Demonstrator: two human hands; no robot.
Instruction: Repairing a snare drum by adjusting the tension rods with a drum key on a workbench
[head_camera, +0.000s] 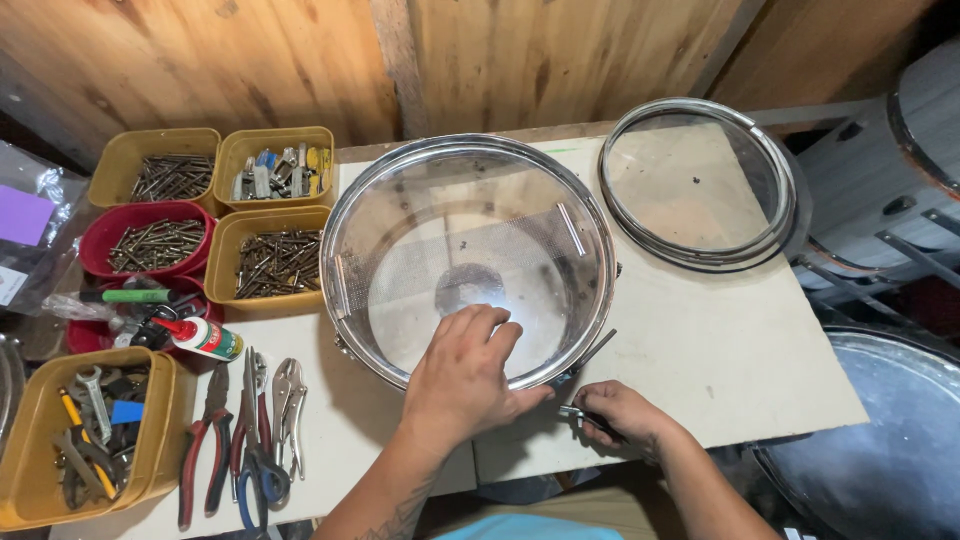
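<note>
Overhead, the left hand (462, 375) lay flat, fingers spread, on the clear head of a snare drum (468, 258) at the table's (720, 350) centre; the right hand (615, 412) pinched a small metal key (580, 410) beside its rim.

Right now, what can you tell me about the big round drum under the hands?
The drum is a shallow round shell with a shiny metal rim and a clear skin on top. Through the skin you can see a band of thin wires stretched across the underside. It lies flat on a pale board. The left hand rests on the skin near the front edge. The right hand holds a small metal tool against the rim's front side.
</note>
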